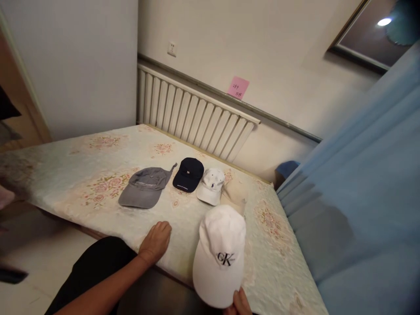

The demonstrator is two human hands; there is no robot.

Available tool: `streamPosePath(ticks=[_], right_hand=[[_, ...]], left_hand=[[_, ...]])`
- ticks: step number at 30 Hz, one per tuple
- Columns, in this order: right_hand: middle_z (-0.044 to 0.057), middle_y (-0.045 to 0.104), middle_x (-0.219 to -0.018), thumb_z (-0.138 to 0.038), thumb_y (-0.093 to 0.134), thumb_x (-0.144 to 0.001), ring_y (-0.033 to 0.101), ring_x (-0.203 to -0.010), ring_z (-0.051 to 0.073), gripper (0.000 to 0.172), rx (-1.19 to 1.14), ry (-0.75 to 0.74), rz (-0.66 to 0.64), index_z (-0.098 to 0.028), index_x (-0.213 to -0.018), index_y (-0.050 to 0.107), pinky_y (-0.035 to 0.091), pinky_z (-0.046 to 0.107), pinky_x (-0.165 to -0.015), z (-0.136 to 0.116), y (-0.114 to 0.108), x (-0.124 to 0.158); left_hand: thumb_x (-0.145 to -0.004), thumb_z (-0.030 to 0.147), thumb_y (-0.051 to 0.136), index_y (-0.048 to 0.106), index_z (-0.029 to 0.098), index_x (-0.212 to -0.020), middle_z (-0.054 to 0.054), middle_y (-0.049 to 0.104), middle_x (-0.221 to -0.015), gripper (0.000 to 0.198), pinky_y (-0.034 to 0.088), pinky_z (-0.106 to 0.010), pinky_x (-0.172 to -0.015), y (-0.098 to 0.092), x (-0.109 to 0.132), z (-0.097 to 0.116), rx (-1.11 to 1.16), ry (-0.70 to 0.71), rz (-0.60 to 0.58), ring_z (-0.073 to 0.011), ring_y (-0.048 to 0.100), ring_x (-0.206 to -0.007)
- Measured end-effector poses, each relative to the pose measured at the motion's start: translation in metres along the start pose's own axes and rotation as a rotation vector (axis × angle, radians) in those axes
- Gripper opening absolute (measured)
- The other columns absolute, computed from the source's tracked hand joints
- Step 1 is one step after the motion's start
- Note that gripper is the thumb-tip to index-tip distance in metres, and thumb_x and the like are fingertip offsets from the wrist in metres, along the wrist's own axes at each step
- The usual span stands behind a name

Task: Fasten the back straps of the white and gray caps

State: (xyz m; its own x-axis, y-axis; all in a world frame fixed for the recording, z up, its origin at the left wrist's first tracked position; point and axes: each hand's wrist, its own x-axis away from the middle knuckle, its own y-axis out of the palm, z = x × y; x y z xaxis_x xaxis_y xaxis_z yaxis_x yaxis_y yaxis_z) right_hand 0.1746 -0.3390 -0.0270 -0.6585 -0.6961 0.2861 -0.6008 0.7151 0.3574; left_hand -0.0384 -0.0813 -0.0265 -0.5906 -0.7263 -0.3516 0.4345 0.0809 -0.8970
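White CK cap [219, 256] over bed [278, 271] edge, hold by brim [216, 291] clamped in right hand [242, 302], without crushing crown [223, 223], leaving left hand [155, 239] apart, curled on bed, can't tell if empty.

Caps [188, 171]: from here I count five, one in my right hand [242, 302], four beyond my left hand [156, 239].
Note [239, 87]: one, beyond both hands.
Radiator [193, 112]: one, beyond my left hand.
Socket [171, 49]: one, higher beyond my left hand.
Picture [367, 33]: one, upper right of both hands.
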Motion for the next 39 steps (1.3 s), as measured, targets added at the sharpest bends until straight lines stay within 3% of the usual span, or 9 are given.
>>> streamPosePath(ticks=[2,7,13,19,28,33,39], right_hand=[[0.008,0.072,-0.096,-0.038,0.082,-0.054,0.068,-0.087,0.023,0.05,-0.154,0.048,0.012,-0.023,-0.099,0.068,0.055,0.036,-0.077,-0.012,0.009,-0.018],[0.002,0.072,-0.093,-0.018,0.077,-0.061,0.067,-0.082,0.013,0.039,-0.375,-0.042,0.025,-0.023,-0.097,0.063,0.054,0.025,-0.075,-0.033,0.037,-0.072],[-0.006,0.072,-0.078,-0.007,0.073,-0.056,0.065,-0.065,0.008,0.036,-0.415,0.018,0.082,-0.023,-0.085,0.06,0.05,0.016,-0.053,-0.012,0.044,-0.113],[-0.005,0.072,-0.076,-0.006,0.072,-0.053,0.065,-0.06,0.01,0.036,-0.372,0.035,0.113,-0.021,-0.084,0.059,0.05,0.018,-0.049,-0.005,0.038,-0.11],[-0.003,0.071,-0.077,-0.009,0.073,-0.052,0.066,-0.065,0.013,0.033,-0.274,0.04,0.158,-0.02,-0.08,0.059,0.053,0.022,-0.055,-0.01,0.039,-0.1],[-0.003,0.067,-0.065,-0.015,0.075,-0.049,0.063,-0.055,0.013,0.031,-0.178,0.042,0.235,-0.018,-0.075,0.057,0.051,0.021,-0.048,-0.007,0.037,-0.1],[-0.007,0.06,-0.053,-0.026,0.072,-0.058,0.058,-0.047,0.011,0.027,-0.003,0.033,0.311,-0.019,-0.076,0.053,0.053,0.025,-0.05,-0.005,0.038,-0.094]], left_hand=[[-0.087,0.012,0.036,0.055,0.016,-0.082,-0.008,0.053,-0.089,0.02,0.036,-0.036,-0.083,0.001,0.001,0.001,-0.017,0.001,-0.003,-0.0219,0.045,-0.088],[-0.084,0.009,0.038,0.055,0.016,-0.083,-0.008,0.052,-0.09,0.018,0.036,-0.036,-0.084,0.001,0.0,0.0,-0.014,-0.005,-0.004,-0.0216,0.044,-0.09],[-0.083,0.008,0.039,0.055,0.016,-0.084,-0.008,0.052,-0.092,0.018,0.035,-0.036,-0.085,0.001,0.002,0.001,-0.022,-0.012,-0.002,-0.0218,0.044,-0.091],[-0.083,0.008,0.038,0.056,0.016,-0.084,-0.008,0.052,-0.091,0.019,0.035,-0.037,-0.085,-0.001,0.002,0.002,-0.008,-0.011,-0.006,-0.0221,0.043,-0.091],[-0.083,0.008,0.038,0.055,0.016,-0.084,-0.008,0.053,-0.092,0.019,0.036,-0.037,-0.084,-0.003,0.001,0.002,-0.016,-0.017,-0.02,-0.0225,0.044,-0.091],[-0.083,0.008,0.038,0.055,0.017,-0.084,-0.008,0.052,-0.092,0.019,0.036,-0.037,-0.085,-0.002,0.002,0.002,0.005,-0.023,-0.013,-0.0227,0.044,-0.092],[-0.081,0.007,0.039,0.055,0.017,-0.084,-0.008,0.052,-0.092,0.019,0.035,-0.038,-0.086,0.002,0.003,0.001,0.021,-0.036,-0.011,-0.0228,0.044,-0.092]])
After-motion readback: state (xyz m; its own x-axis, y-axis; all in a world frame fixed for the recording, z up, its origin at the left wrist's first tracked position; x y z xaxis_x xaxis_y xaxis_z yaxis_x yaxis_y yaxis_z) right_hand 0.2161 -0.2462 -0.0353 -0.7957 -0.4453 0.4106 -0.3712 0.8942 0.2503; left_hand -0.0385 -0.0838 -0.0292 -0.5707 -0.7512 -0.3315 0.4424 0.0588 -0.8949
